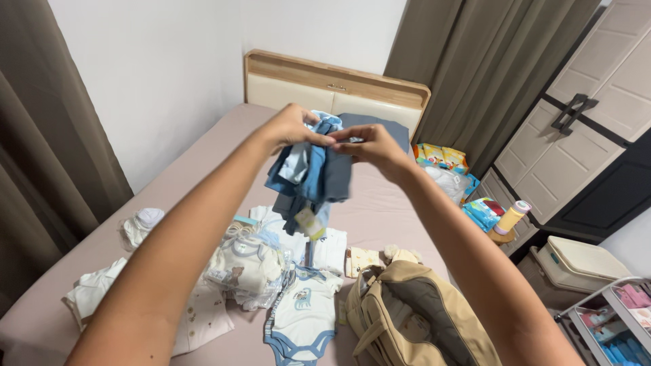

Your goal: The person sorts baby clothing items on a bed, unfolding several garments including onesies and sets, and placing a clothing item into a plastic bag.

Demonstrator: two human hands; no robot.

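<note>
Looking down, we see the wide bed with its mauve-grey sheet point(400, 203) filling most of the view, its pale wooden headboard point(336, 85) against the white wall. Brown curtains point(41, 156) hang close along the bed's left edge, and a cream panelled wardrobe point(583, 129) stands off the right edge, so the open room lies in the bare sheet toward the headboard. Nearer us, a tan fabric bag with an open top point(413, 318) sits on the bed's near right part. Beside it, to the left, lies a spread of small white baby garments point(271, 285), touching and overlapping. Above that spread we hold up a bundle of blue and grey baby clothes point(312, 179), well clear of the sheet; a small pale tag point(309, 222) dangles from its lower end. Our left hand point(288, 127) pinches the bundle's top edge, and our right hand point(371, 146) grips the same edge just beside it. Off the bed's right edge, bright orange and blue packets point(444, 157) are stacked near the curtain, and a yellow bottle with a pink cap point(512, 217) stands by a blue packet point(481, 213).
</note>
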